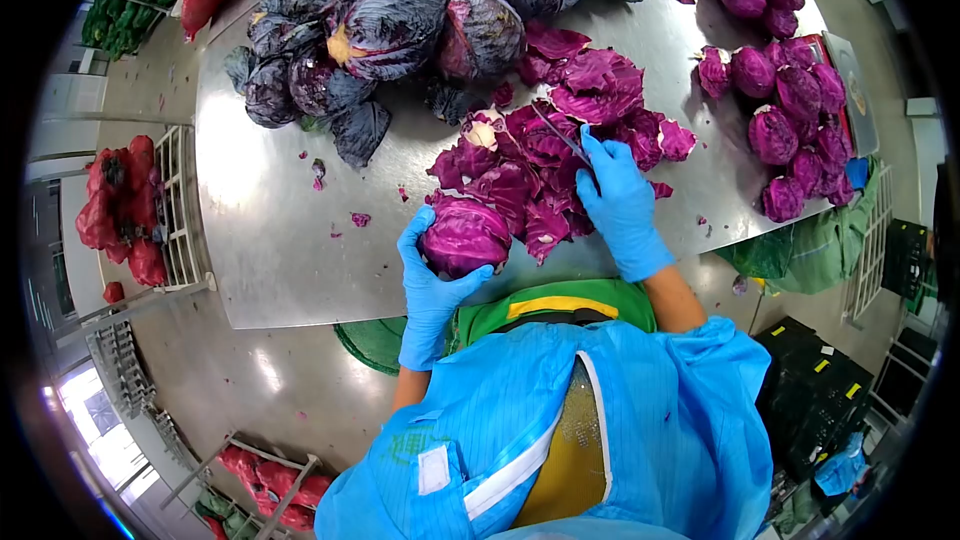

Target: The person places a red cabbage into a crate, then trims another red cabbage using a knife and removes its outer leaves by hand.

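My left hand (437,285), in a blue glove, is wrapped round a peeled purple cabbage (466,236) near the front edge of the metal table (280,280). In my right hand (618,195), also gloved, is a knife (560,130) whose blade points up and left over a heap of loose purple leaves (600,85). The leaves lie just beyond the held cabbage and partly under the knife. Most of the knife's handle is hidden by my fingers.
Untrimmed dark cabbages (390,25) are piled at the back left. Peeled cabbages (800,95) are grouped at the right, beside a scale-like device (850,90). Red sacks (120,205) sit on a rack to the left; black crates (815,385) stand at lower right.
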Action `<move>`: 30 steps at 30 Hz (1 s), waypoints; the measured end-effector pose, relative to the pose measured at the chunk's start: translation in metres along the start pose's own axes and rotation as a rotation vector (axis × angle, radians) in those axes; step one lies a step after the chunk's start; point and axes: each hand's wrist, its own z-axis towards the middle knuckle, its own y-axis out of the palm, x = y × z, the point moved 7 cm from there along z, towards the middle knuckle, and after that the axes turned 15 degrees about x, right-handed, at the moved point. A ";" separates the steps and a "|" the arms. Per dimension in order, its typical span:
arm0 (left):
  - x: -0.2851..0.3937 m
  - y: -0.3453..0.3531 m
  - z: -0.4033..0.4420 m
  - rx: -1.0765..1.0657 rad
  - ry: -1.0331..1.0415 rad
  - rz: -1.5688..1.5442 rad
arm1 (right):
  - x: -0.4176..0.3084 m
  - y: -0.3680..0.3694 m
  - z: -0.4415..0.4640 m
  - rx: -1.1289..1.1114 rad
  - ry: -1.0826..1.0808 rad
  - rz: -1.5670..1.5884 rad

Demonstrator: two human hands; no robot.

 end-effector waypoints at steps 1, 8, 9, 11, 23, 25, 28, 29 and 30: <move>0.000 0.002 0.001 0.017 -0.024 -0.042 | -0.003 0.001 -0.007 -0.051 0.029 0.121; -0.007 0.015 0.006 -0.091 -0.159 -0.382 | -0.039 0.031 -0.022 -0.475 0.298 0.820; -0.014 0.017 0.007 -0.166 -0.266 -0.481 | -0.041 0.039 -0.020 -0.563 0.416 0.937; -0.027 0.020 0.008 -0.180 -0.450 -0.602 | -0.041 0.056 -0.026 -0.752 0.658 1.079; -0.019 0.026 0.017 0.151 -0.149 -0.357 | -0.040 0.078 -0.058 -0.735 0.826 0.780; -0.017 0.028 0.022 0.126 -0.122 -0.254 | -0.040 0.064 -0.055 -0.646 0.688 0.759; -0.001 0.027 0.026 -0.002 -0.006 -0.154 | -0.025 0.047 -0.071 -0.478 0.789 0.811; 0.006 0.028 0.026 -0.053 0.032 -0.120 | -0.016 0.045 -0.081 -0.430 0.790 0.842; 0.006 0.029 0.025 -0.071 -0.034 -0.168 | -0.016 0.038 -0.087 -0.517 0.874 0.859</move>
